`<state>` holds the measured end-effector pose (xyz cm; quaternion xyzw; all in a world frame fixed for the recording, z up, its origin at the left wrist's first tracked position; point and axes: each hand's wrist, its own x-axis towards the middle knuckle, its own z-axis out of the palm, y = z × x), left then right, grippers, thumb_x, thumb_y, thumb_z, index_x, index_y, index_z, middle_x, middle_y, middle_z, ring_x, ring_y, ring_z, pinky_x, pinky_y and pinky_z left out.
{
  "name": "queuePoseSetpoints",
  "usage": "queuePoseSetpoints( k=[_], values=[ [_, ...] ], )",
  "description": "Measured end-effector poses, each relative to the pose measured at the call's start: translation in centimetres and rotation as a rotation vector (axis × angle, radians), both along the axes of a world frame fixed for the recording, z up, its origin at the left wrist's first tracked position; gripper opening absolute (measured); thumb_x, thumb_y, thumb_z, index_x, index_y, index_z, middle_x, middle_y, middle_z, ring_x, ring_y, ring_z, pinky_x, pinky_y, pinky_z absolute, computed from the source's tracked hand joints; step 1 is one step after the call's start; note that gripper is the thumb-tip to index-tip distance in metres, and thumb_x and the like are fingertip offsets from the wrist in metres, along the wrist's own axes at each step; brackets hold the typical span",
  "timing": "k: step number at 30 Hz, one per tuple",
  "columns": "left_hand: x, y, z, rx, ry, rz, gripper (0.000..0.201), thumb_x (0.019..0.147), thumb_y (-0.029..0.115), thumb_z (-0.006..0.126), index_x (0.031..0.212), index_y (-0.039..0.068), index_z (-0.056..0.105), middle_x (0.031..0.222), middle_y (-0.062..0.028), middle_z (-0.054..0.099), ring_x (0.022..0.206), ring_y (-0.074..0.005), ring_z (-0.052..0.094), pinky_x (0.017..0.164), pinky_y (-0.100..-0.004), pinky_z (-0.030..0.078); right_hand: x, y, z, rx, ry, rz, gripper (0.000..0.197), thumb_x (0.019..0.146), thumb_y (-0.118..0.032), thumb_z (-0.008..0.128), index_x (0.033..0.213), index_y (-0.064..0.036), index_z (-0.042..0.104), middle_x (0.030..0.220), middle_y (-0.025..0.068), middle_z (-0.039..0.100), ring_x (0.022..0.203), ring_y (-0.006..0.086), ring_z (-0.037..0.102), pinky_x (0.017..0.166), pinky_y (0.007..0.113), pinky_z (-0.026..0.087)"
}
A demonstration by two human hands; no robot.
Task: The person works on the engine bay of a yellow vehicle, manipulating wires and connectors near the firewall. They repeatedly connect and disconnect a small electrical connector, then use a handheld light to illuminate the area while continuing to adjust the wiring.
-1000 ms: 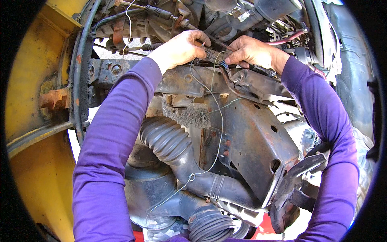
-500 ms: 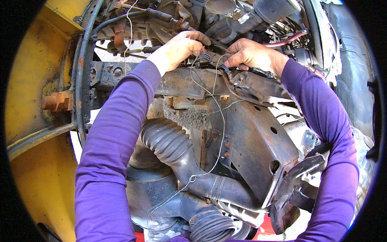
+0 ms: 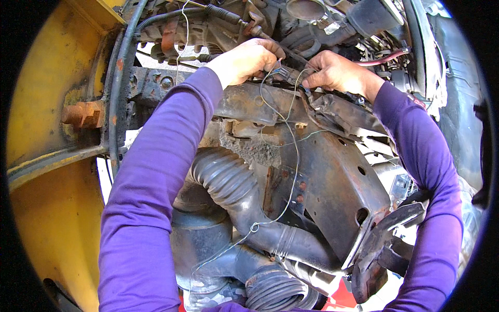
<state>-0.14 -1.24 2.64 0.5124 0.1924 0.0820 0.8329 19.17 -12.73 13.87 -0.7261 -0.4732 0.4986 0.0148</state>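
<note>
Head view: left hand (image 3: 250, 61), right hand (image 3: 340, 76) tight on connector (image 3: 288, 75) over grimy vehicle beam (image 3: 248, 104)

Wire (image 3: 298, 162) across gap between sleeves (image 3: 143, 203)

Purple sleeves (image 3: 150, 182), yellow panel (image 3: 54, 229), rusty orange bolt (image 3: 83, 114), pale green wire (image 3: 254, 228), greyish connector (image 3: 289, 75)

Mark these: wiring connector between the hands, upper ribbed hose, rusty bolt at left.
Wiring connector (image 3: 287, 74), head view: middle of its housing.
Upper ribbed hose (image 3: 224, 179), head view: ribbed bend.
Rusty bolt (image 3: 83, 114), head view: middle of its side.
</note>
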Motion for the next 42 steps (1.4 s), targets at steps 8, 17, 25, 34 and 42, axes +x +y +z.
queuePoseSetpoints(
  k=[8,17,25,34,42],
  values=[
    [-0.5,2.1,-2.7,0.035,0.091,-0.124,0.021,0.084,0.005,0.063,0.103,0.002,0.071,0.091,-0.0049,0.068,0.08,-0.0161,0.066,0.074,-0.0308,0.056,0.4,0.1,-1.4,0.011,0.0,-0.012,0.023,0.085,-0.022,0.076,0.089,0.0005,0.073,0.065,-0.0013,0.057,0.058,0.0099,0.049,0.052,0.03,0.037],
    [-1.1,2.5,-2.1,0.21,0.101,-0.217,0.032,0.082,0.012,0.073,0.111,0.0,0.073,0.093,-0.0062,0.072,0.079,-0.0158,0.066,0.077,-0.0294,0.055,-0.3,0.1,-0.7,0.054,-0.109,0.079,0.021,0.086,-0.02,0.076,0.089,0.0008,0.072,0.067,-0.0013,0.058,0.059,0.009,0.05,0.053,0.029,0.038],
    [-1.2,2.5,-1.1,0.146,0.131,-0.2,0.026,0.075,0.016,0.076,0.097,0.0,0.075,0.084,-0.0052,0.071,0.075,-0.0143,0.062,0.072,-0.0294,0.047,0.2,0.4,-0.7,0.065,-0.132,0.187,0.025,0.085,-0.022,0.075,0.089,0.0033,0.073,0.068,0.0017,0.062,0.064,0.0117,0.055,0.059,0.031,0.042],
    [-1.4,2.2,-0.3,0.279,0.157,-0.208,0.031,0.074,0.016,0.077,0.099,-0.002,0.076,0.081,-0.0045,0.071,0.07,-0.0134,0.061,0.069,-0.0286,0.048,0.6,0.4,-0.7,-0.048,-0.036,0.091,0.029,0.089,-0.028,0.074,0.092,0.0011,0.072,0.067,0.001,0.058,0.061,0.0115,0.051,0.056,0.031,0.039],
    [-1.3,2.7,-1.5,0.088,0.106,-0.255,0.025,0.083,0.009,0.073,0.106,0.0,0.073,0.091,-0.0035,0.072,0.08,-0.0125,0.065,0.081,-0.0267,0.052,1.2,0.0,-0.8,-0.06,0.129,0.009,0.023,0.092,-0.022,0.07,0.09,0.0009,0.071,0.063,-0.0029,0.053,0.053,0.0077,0.044,0.051,0.027,0.033]
  ],
)
